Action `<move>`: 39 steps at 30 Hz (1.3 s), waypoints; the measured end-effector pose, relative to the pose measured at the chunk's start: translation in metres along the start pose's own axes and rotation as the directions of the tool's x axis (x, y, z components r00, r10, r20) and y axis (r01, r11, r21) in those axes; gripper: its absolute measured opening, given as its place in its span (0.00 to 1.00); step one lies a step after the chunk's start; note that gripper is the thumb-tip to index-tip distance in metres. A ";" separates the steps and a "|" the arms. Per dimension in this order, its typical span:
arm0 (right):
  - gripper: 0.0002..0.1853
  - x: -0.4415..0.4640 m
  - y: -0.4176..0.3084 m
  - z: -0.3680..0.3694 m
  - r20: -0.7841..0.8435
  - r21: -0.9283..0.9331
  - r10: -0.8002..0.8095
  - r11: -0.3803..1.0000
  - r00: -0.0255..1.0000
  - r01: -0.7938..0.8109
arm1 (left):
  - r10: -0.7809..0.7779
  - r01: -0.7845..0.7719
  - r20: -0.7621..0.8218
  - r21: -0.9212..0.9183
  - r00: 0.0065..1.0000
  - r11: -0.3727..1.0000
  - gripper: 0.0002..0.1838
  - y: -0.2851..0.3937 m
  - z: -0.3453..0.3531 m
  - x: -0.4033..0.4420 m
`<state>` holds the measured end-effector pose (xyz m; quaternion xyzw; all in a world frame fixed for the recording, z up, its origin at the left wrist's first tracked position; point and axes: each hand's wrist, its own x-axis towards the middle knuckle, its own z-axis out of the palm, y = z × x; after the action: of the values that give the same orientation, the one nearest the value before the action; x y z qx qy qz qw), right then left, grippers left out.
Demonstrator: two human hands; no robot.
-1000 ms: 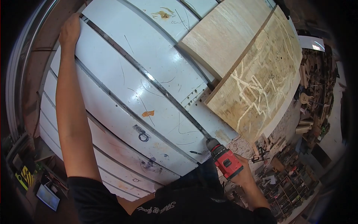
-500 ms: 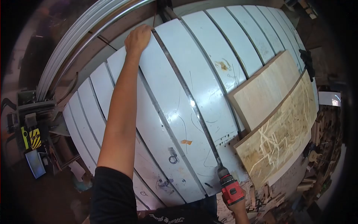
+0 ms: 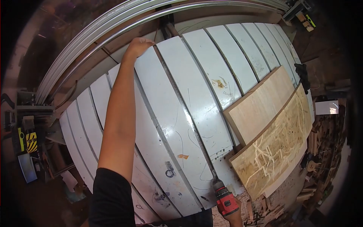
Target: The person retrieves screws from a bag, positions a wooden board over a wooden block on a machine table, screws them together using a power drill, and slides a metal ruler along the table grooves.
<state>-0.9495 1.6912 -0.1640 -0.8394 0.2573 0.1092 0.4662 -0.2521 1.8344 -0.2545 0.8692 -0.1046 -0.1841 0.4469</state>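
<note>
A red and black power drill (image 3: 226, 199) is held in my right hand (image 3: 233, 216) at the near edge of a white slatted table (image 3: 196, 109). Its chuck meets the near end of a long dark slot between two slats; whether a bit or rod runs in the slot cannot be made out. My left arm reaches across the table, and my left hand (image 3: 140, 47) rests at the far edge beside that slot's other end. Its fingers curl over the edge, and anything under them is hidden.
A thick pale wood board (image 3: 261, 106) and a scored plywood sheet (image 3: 276, 147) lie on the table's right side. A black glove (image 3: 302, 75) sits beyond them. Metal rails (image 3: 113, 41) run along the far side. Wood scraps (image 3: 321, 151) lie at right.
The view has swung, showing more of the far rails and table. My left hand stays at the far edge, its fingers curled differently. My right hand still holds the drill at the slot's near end.
</note>
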 end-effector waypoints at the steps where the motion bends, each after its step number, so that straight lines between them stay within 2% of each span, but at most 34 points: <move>1: 0.17 0.001 -0.002 0.001 -0.007 -0.001 -0.001 1.000 1.000 0.001 | -0.003 0.003 -0.001 0.052 1.000 0.999 0.16 0.003 0.000 -0.001; 4: 0.17 0.001 -0.004 0.000 -0.035 0.000 0.030 1.000 0.999 -0.030 | 0.004 -0.005 0.011 0.104 1.000 0.995 0.15 0.007 0.002 -0.001; 6: 0.16 -0.002 0.002 0.003 -0.038 0.001 -0.029 1.000 0.999 0.029 | 0.006 -0.008 0.025 0.109 1.000 0.994 0.16 0.002 0.002 0.002; 8: 0.15 -0.004 0.002 0.004 -0.053 0.041 0.005 0.999 0.999 -0.002 | 0.102 -0.101 -0.015 0.074 0.995 0.992 0.17 -0.008 0.002 0.006; 9: 0.15 -0.005 0.002 0.005 -0.066 0.081 0.036 0.996 0.997 -0.030 | 0.104 -0.102 -0.015 0.077 0.994 0.992 0.17 -0.014 0.001 0.010; 11: 0.15 -0.009 0.007 0.004 -0.058 0.059 0.002 0.998 0.998 0.002 | 0.161 -0.154 -0.103 0.069 0.982 0.986 0.17 -0.023 0.003 0.017; 12: 0.16 -0.012 0.010 0.002 -0.048 0.036 -0.027 0.999 0.998 0.029 | 0.162 -0.156 -0.099 0.065 0.982 0.986 0.17 -0.025 0.004 0.017; 13: 0.16 -0.015 0.012 -0.001 -0.053 0.034 -0.021 0.999 0.998 0.023 | 0.182 -0.199 -0.190 -0.075 0.965 0.977 0.17 -0.027 0.006 0.015; 14: 0.17 -0.019 0.015 -0.005 -0.049 -0.031 -0.126 0.992 0.991 0.125 | 0.188 -0.251 -0.279 -0.208 0.942 0.945 0.18 -0.027 0.007 0.014; 15: 0.18 -0.025 0.017 -0.006 -0.043 -0.096 -0.222 0.971 0.974 0.218 | 0.258 -0.313 -0.336 -0.121 0.906 0.942 0.17 -0.037 0.003 0.017; 16: 0.18 -0.033 0.021 -0.005 -0.063 -0.102 -0.192 0.977 0.979 0.185 | 0.327 -0.368 -0.375 -0.044 0.868 0.929 0.16 -0.051 0.001 0.022; 18: 0.19 -0.056 0.030 -0.010 -0.074 -0.077 -0.191 0.980 0.979 0.185 | 0.516 -0.657 -0.486 -0.173 0.705 0.734 0.13 -0.068 0.015 0.017; 19: 0.19 -0.063 0.023 -0.016 -0.106 -0.086 -0.145 0.987 0.984 0.136 | 0.576 -0.612 -0.466 0.089 0.671 0.786 0.08 -0.050 0.014 -0.009; 20: 0.20 -0.060 0.015 -0.020 -0.119 0.015 -0.185 0.982 0.976 0.188 | 0.583 -0.572 -0.479 0.188 0.657 0.799 0.08 -0.046 0.014 -0.023; 21: 0.20 -0.066 0.010 -0.022 -0.135 0.117 -0.232 0.962 0.963 0.248 | 0.489 -0.584 -0.573 0.022 0.658 0.812 0.08 -0.064 0.014 -0.019; 22: 0.20 -0.078 0.010 -0.023 -0.160 0.113 -0.220 0.964 0.962 0.239 | 0.379 -0.592 -0.653 -0.133 0.656 0.795 0.08 -0.072 0.017 -0.018; 23: 0.21 -0.090 0.012 -0.024 -0.122 0.099 -0.174 0.977 0.977 0.186 | 0.255 -0.555 -0.674 -0.274 0.693 0.785 0.09 -0.054 0.026 -0.045; 24: 0.22 -0.096 0.017 -0.024 -0.140 0.163 -0.195 0.963 0.971 0.217 | 0.129 -0.512 -0.678 -0.403 0.724 0.758 0.10 -0.033 0.031 -0.085; 26: 0.23 -0.114 0.029 -0.017 -0.168 0.232 -0.219 0.939 0.961 0.255 | 0.106 -0.400 -0.575 -0.414 0.811 0.818 0.12 0.006 0.045 -0.176; 27: 0.23 -0.134 0.039 -0.008 -0.062 0.466 0.105 0.882 0.993 -0.064 | 0.076 -0.363 -0.531 -0.461 0.844 0.810 0.14 0.019 0.059 -0.230; 28: 0.22 -0.141 0.040 -0.018 -0.080 0.480 0.078 0.877 0.994 -0.030 | -0.040 -0.245 -0.478 -0.519 0.877 0.819 0.14 0.039 0.077 -0.284; 29: 0.21 -0.148 0.042 -0.028 -0.099 0.493 0.051 0.870 0.994 0.004 | -0.070 -0.158 -0.395 -0.515 0.916 0.843 0.12 0.044 0.094 -0.334; 30: 0.21 -0.151 0.038 -0.043 -0.097 0.500 0.038 0.866 0.995 0.016 | -0.138 -0.101 -0.343 -0.594 0.929 0.798 0.11 0.064 0.122 -0.384; 31: 0.20 -0.157 0.036 -0.057 -0.076 0.653 0.127 0.756 0.989 -0.047 | -0.213 0.068 -0.135 -0.676 0.968 0.734 0.10 0.074 0.142 -0.428; 32: 0.20 -0.167 0.047 -0.070 -0.048 0.719 0.160 0.691 0.986 -0.077 | -0.336 0.230 -0.002 -0.726 0.942 0.649 0.10 0.095 0.166 -0.471; 33: 0.19 -0.178 0.058 -0.083 -0.020 0.778 0.192 0.620 0.981 -0.105 | -0.359 0.330 0.130 -0.746 0.924 0.578 0.10 0.106 0.189 -0.507; 34: 0.18 -0.189 0.083 -0.095 -0.127 0.454 0.011 0.890 0.992 0.048 | -0.368 0.426 0.259 -0.752 0.893 0.503 0.11 0.117 0.211 -0.540; 36: 0.18 -0.205 0.115 -0.127 -0.158 0.045 -0.228 0.970 0.961 0.238 | -0.378 0.573 0.445 -0.734 0.811 0.365 0.12 0.153 0.248 -0.589; 37: 0.17 -0.224 0.131 -0.158 -0.204 0.011 -0.265 0.962 0.942 0.273 | -0.375 0.546 0.417 -0.751 0.828 0.371 0.12 0.190 0.274 -0.618; 38: 0.17 -0.233 0.141 -0.175 -0.252 -0.031 -0.288 0.957 0.924 0.290 | -0.290 0.566 0.490 -0.761 0.822 0.317 0.14 0.217 0.296 -0.625; 39: 0.18 -0.241 0.157 -0.185 -0.222 -0.005 -0.241 0.969 0.945 0.246 | -0.200 0.593 0.559 -0.760 0.805 0.265 0.16 0.243 0.314 -0.632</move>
<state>-1.2474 1.5476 -0.0755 -0.8663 0.2033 -0.0461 0.4539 -0.9613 1.6812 -0.0802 0.4216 0.1625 -0.4701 0.7582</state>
